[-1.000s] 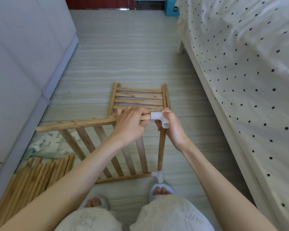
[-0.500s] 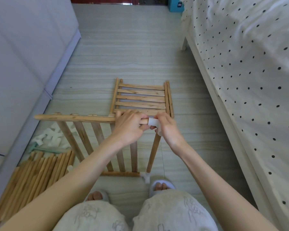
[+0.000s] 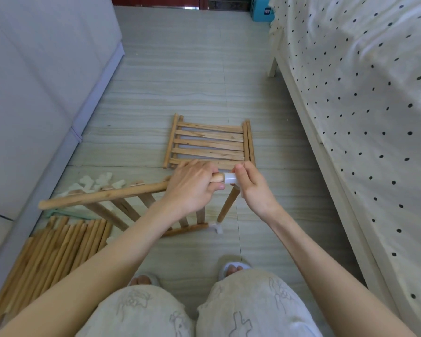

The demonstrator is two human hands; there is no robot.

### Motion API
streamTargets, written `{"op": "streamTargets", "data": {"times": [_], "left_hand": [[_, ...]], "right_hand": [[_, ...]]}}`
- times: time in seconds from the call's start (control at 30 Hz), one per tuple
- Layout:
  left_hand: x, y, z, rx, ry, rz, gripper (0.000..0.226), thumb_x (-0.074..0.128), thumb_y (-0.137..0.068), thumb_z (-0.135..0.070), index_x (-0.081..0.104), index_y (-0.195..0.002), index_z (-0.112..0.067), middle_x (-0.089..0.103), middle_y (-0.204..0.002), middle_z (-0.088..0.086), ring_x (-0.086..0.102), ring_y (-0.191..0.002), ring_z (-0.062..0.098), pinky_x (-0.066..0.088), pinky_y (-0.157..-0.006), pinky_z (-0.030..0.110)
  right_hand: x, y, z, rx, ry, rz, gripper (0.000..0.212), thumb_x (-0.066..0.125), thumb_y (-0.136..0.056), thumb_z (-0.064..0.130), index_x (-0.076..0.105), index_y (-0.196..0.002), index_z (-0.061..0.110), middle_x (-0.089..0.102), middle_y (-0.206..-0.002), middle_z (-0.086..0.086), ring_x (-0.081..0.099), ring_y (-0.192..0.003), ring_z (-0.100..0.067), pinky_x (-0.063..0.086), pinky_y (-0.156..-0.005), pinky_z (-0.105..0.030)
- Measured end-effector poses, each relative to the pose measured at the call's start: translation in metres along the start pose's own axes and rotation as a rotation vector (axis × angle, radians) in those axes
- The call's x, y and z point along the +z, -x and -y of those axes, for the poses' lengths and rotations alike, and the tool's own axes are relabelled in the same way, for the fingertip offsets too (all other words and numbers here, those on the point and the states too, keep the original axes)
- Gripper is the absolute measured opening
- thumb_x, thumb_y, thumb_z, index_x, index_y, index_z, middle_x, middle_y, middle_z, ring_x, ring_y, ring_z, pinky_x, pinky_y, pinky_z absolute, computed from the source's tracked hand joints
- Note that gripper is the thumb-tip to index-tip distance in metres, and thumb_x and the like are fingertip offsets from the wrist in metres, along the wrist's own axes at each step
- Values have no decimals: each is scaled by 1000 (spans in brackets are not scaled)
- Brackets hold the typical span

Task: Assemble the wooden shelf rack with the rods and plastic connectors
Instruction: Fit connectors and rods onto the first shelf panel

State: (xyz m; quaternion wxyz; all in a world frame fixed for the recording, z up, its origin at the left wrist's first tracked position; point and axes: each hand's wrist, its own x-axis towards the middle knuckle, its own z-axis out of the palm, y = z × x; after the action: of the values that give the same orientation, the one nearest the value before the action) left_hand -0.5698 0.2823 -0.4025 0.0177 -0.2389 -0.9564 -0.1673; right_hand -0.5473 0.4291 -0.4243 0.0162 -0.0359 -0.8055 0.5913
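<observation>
Right now the left hand grips the top rod of a slatted shelf panel, fingers curled round the rod close to its right end. Just beside it, the right hand holds a white plastic connector, thumb on top and fingers wrapped under; the rod's tip sits at the connector's mouth, and how far in it goes cannot be told. Below the connector a wooden leg rod slants down to a second white connector on the floor, which also meets the panel's bottom rail. Beyond the hands another slatted panel lies flat on the floor. At the left, a pile of spare rods lies near a heap of white connectors. A bed with a polka-dot cover runs along the right side.
</observation>
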Motion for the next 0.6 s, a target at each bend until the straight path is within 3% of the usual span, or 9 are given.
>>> {"op": "streamTargets", "data": {"times": [0.17, 0.33, 0.47, 0.6], "left_hand": [[4, 1, 2, -1, -28, -24, 44, 49, -83, -62, 57, -103, -23, 55, -92, -9, 46, -89, 13, 29, -79, 27], [3, 7, -2, -28, -25, -94, 57, 24, -78, -71, 57, -88, -26, 49, -79, -12, 42, -79, 10, 28, -72, 25], [0, 8, -1, -88, 5, -86, 40, 40, -82, -66, 52, -82, -28, 50, -77, -11, 41, -77, 10, 28, -72, 25], [-5, 7, 2, -79, 43, 68, 37, 42, -85, -63, 49, -81, -27, 48, -72, -14, 44, -75, 11, 28, -68, 28]], "right_hand": [[-4, -2, 2, 2, 13, 73, 29, 34, -101, 20, 40, -73, 19, 38, -70, 4, 36, -63, -7, 32, -60, -19], [-3, 0, 3, 20, 23, 136, 27, 33, -102, 26, 39, -76, 20, 42, -74, 5, 45, -63, 2, 35, -59, -13], [0, 2, 5, 10, 1, 142, 28, 33, -102, 24, 37, -74, 20, 38, -72, 6, 42, -67, -5, 34, -59, -13], [3, 7, 6, 16, -35, 132, 30, 33, -102, 20, 36, -72, 18, 35, -68, 6, 34, -60, -3, 36, -65, -21]]}}
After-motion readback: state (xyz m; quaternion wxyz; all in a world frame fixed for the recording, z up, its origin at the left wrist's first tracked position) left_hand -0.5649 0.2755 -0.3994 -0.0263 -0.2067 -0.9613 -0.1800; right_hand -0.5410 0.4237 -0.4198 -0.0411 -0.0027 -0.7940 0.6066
